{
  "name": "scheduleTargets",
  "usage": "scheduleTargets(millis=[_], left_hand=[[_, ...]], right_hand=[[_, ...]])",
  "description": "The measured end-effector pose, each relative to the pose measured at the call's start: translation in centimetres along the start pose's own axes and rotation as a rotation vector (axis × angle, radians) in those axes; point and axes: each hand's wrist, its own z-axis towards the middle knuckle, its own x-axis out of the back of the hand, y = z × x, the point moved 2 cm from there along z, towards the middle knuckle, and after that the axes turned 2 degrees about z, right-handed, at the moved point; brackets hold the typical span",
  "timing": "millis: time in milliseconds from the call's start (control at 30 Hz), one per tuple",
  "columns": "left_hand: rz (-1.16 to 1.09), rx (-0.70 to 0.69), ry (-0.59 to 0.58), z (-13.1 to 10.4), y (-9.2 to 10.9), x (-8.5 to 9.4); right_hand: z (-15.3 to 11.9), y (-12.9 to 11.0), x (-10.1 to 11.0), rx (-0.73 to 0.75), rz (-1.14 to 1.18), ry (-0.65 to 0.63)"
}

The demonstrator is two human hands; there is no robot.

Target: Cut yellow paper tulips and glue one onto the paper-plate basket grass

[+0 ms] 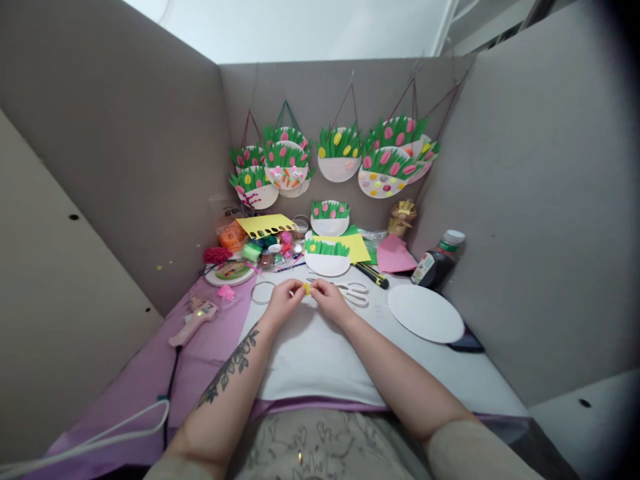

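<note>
Between the fingertips of my left hand (pixel 287 300) and my right hand (pixel 327 299) is a small yellow paper piece (pixel 307 289). Both hands pinch it, one from each side, above the white cloth. Just beyond them lies a white half-round paper pocket (pixel 327 265) with green paper grass and one yellow oval stuck on at its left. White-handled scissors (pixel 356 293) rest beside my right hand, their blades partly hidden behind it. A metal ring (pixel 261 292) lies left of my left hand.
A pink glue gun (pixel 195 323) with a cord lies at left. To the right are a white paper plate (pixel 425 313), a dark bottle (pixel 439 259) and a utility knife (pixel 371 275). Yellow paper (pixel 357 248) and craft supplies crowd the back. Finished pockets (pixel 340 168) hang on the partition.
</note>
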Motion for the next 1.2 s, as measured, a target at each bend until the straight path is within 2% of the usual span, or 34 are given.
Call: scheduleTargets(millis=[267,433,600,800,933,1033,1133,1200], left_hand=[[0.015,0.004,-0.002,0.1,-0.1,-0.3],[0.066,0.023,0.009,0.3,-0.6,-0.8],[0.045,0.049,-0.001,0.3,-0.7,-1.0],[0.034,0.04,-0.039,0.1,-0.3,-0.9],[0.057,0.03,-0.056,0.1,-0.2,-0.9],[0.059,-0.026,0.017,-0.1,0.0,-0.7],[0.091,-0.146,0.122,-0.4,0.5,-0.3],[0.114,-0.21,0.122,-0.6,0.8,-0.2]], right_hand=[[-0.2,-0.1,-0.7,0.064,-0.044,-0.047],[-0.4,0.0,-1.2,0.022,0.023,-0.061],[-0.4,0.0,-1.1,-0.054,0.166,-0.031],[0.0,0.5,-0.5,-0.075,0.249,0.066],[0.2,1.0,-0.4,-0.088,0.282,0.068],[0.2,1.1,-0.2,-0.09,0.278,0.096],[0.3,1.1,0.0,-0.086,0.252,0.123],[0.3,0.9,0.1,-0.075,0.238,0.118]])
